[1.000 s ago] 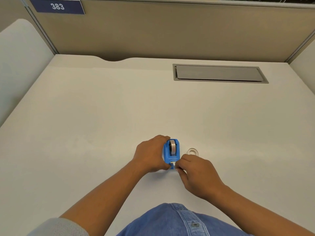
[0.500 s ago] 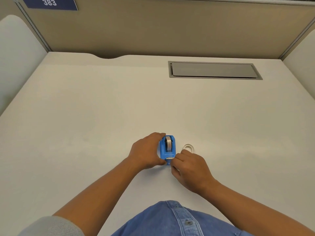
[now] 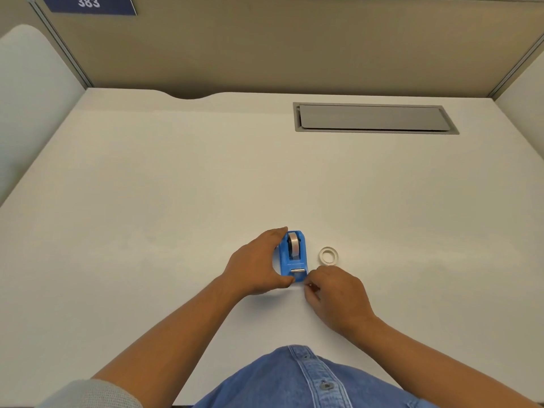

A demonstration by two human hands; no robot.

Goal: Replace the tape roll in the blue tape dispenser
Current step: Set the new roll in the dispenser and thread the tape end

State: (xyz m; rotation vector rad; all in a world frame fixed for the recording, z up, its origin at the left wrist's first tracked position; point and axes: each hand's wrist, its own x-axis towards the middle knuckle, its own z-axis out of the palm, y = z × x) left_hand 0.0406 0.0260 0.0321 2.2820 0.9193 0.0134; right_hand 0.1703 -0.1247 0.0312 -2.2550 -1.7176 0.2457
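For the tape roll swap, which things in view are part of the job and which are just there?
Part of the job:
- blue tape dispenser, roll seated in it, left hand gripping its side
- loose tape roll flat on the desk to its right
- right hand at the dispenser's cutter end

Just there:
- grey cable hatch
- number sign 383

Your left hand (image 3: 255, 265) sits at centre frame, fingers curved in a wide C-shaped grip; your right hand (image 3: 335, 295), lower right of it, has its fingertips pinched together.
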